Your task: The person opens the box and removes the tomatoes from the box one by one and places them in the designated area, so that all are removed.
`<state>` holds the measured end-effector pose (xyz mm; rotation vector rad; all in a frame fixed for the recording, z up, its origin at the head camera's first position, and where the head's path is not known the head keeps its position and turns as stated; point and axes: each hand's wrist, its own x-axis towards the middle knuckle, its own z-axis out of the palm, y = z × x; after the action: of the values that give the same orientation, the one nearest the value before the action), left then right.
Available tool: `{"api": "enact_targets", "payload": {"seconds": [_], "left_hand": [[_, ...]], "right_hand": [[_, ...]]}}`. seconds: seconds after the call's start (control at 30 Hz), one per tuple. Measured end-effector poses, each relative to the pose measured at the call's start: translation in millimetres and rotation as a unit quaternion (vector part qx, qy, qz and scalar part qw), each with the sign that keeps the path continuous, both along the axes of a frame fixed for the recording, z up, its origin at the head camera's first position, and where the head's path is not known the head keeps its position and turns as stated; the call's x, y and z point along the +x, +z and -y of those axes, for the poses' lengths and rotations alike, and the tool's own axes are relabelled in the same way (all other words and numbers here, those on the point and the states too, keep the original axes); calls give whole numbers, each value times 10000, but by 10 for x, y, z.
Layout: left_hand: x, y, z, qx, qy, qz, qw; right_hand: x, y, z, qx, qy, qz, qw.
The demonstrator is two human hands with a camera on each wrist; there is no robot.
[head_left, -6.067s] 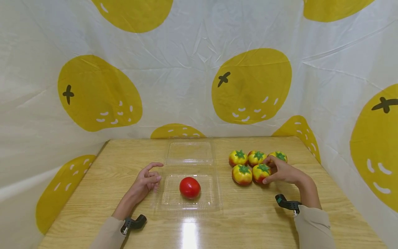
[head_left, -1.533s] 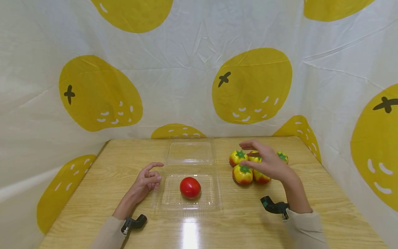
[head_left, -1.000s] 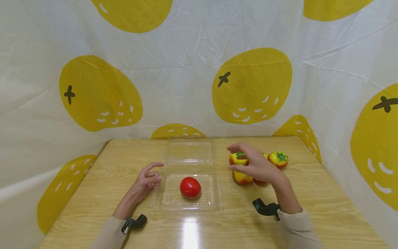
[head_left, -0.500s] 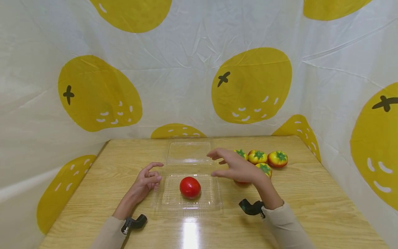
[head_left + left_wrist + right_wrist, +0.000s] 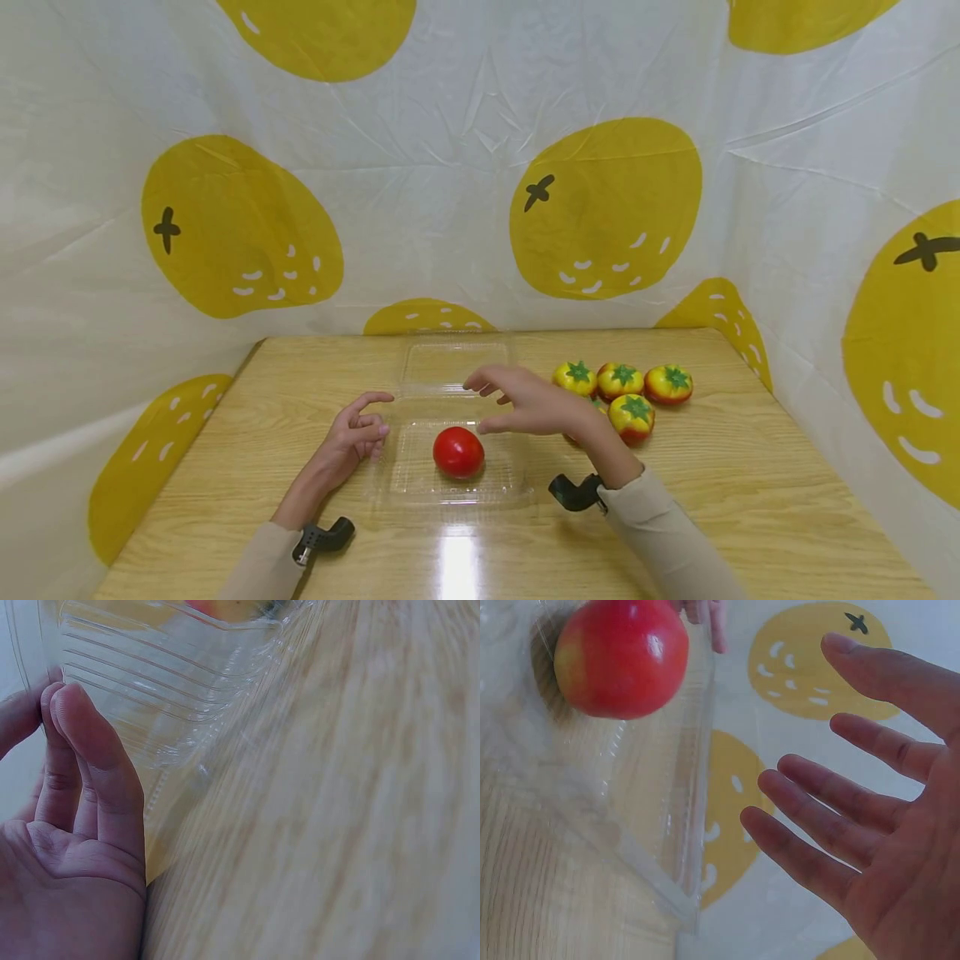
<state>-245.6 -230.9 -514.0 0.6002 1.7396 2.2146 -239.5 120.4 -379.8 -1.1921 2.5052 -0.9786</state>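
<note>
In the head view a clear plastic clamshell box [image 5: 405,492] lies spread flat, its lid [image 5: 420,367] toward the back. Inside its near half sits a red toy tomato [image 5: 458,452], smooth side up. My left hand [image 5: 348,437] is at the box's left edge; in the left wrist view its thumb and fingers [image 5: 97,742] pinch the thin plastic rim. Above the box, behind and right of the red tomato, my right hand [image 5: 536,404] hovers with fingers spread apart. The right wrist view shows that palm [image 5: 907,885] holding nothing.
Several yellow-and-red toy tomatoes with green leafy tops [image 5: 632,418] stand grouped right of the box, one partly hidden behind my right hand. The wooden table [image 5: 750,500] is bounded at the back and sides by a white fruit-print cloth [image 5: 427,208].
My right hand has left the tomato group, where it touched a front tomato earlier, and moved left over the box with nothing in it. My left hand has stayed put.
</note>
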Motion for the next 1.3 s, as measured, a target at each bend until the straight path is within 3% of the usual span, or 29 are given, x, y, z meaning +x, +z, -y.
{"api": "enact_targets", "payload": {"seconds": [0.23, 0.63, 0.87, 1.3], "left_hand": [[-4, -4, -2, 23, -6, 12, 10000], [-20, -12, 7, 89, -56, 8, 9999], [-14, -11, 3, 114, -71, 34, 9999], [-11, -7, 6, 116, -92, 9, 9999]], "right_hand": [[-61, 9, 167, 401, 151, 303, 9986], [-125, -35, 400, 1073, 292, 380, 9931], [-147, -94, 476, 1639, 371, 376, 9851], [-199, -181, 635, 2196, 387, 649, 9727]]}}
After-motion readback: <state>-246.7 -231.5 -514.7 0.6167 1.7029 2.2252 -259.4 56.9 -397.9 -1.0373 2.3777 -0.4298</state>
